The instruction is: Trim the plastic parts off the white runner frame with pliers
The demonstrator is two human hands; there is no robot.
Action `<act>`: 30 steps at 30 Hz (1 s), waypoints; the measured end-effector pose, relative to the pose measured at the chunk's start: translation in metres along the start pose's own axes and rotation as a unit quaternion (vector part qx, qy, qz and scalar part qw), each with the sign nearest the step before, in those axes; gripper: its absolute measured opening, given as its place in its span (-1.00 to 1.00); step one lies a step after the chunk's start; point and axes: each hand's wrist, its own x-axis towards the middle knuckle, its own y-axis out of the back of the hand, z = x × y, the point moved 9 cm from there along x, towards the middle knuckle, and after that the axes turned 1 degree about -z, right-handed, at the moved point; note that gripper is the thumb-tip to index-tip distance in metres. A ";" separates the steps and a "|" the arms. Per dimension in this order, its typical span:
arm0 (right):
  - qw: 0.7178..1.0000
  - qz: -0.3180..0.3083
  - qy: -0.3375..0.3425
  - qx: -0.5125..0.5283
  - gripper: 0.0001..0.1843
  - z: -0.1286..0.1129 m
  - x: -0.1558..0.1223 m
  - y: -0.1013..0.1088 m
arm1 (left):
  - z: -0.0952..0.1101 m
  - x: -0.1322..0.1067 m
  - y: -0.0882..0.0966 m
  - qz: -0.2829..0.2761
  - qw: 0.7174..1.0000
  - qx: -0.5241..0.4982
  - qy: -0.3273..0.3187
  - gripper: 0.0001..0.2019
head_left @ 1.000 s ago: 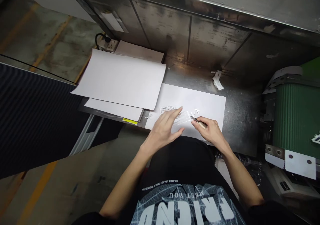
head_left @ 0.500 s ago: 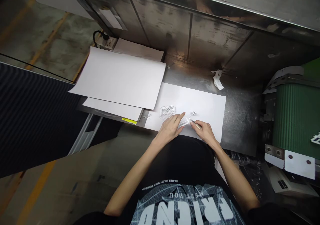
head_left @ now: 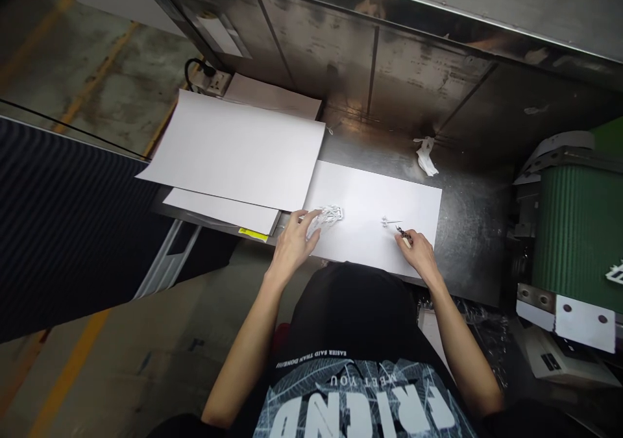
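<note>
A white sheet (head_left: 360, 243) lies on the metal bench. On its left part is a small pile of thin white plastic frames (head_left: 333, 213). My left hand (head_left: 293, 242) is at the left edge of this pile, its thumb and fingers apart; whether the fingertips touch a piece is hard to make out. Further right, my right hand (head_left: 419, 254) is closed around a small pair of nippers (head_left: 405, 237) with dark jaws and a pale handle. Just beyond the jaws lie several tiny white scraps (head_left: 385, 221), one long and thin.
Large white sheets (head_left: 238, 146) are stacked on the left of the bench, close to a power socket (head_left: 217, 83). A crumpled white tissue (head_left: 426, 156) lies near the metal back wall. At the right stands a machine with a ribbed green belt (head_left: 579, 230).
My left hand has moved left to the pile, and the clear-white piece between my hands no longer shows there. My right hand has shifted right with the nippers. A thin strip now lies by the scraps.
</note>
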 end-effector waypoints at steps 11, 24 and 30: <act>0.999 -0.015 -0.009 -0.045 -0.55 0.010 0.003 -0.008 | 0.002 0.009 -0.062 0.001 1.000 0.011 -0.021 -0.44; 0.994 0.026 0.043 -0.102 -0.58 0.013 0.009 -0.012 | -0.014 0.020 -0.083 0.078 0.994 0.062 0.035 -0.37; 0.984 0.047 0.105 -0.133 -0.56 0.008 0.010 -0.012 | -0.012 0.023 -0.080 0.062 0.994 0.077 0.043 -0.36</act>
